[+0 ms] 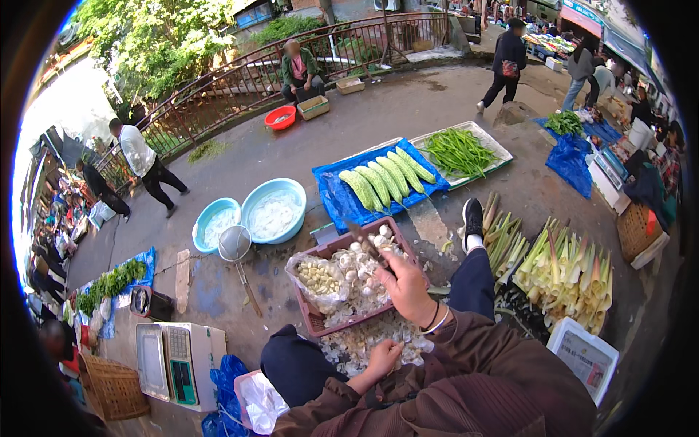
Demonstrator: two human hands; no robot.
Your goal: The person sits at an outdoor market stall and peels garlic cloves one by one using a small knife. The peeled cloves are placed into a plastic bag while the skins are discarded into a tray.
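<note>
My right hand [405, 288], with a pale bangle and a dark band at the wrist, grips a motion-blurred knife [367, 242]. Its blade points away over a maroon plastic crate [319, 323]. Whole garlic bulbs [367, 272] fill the crate's right side, with loose papery skins below them. At the crate's left, peeled garlic cloves [319, 277] lie in a clear plastic bag [299, 266]. My left hand [384, 356] is curled low between my knees, above a heap of garlic skins [349, 345] on the ground. Whether its fingers hold anything is hidden.
Beyond the crate, bitter melons [389, 176] lie on blue plastic beside green peppers [460, 151]. Two blue basins [299, 229] and a strainer [235, 243] stand left. A scale [180, 363] is at lower left. Cut stalks [568, 273] lie right. People walk past farther off.
</note>
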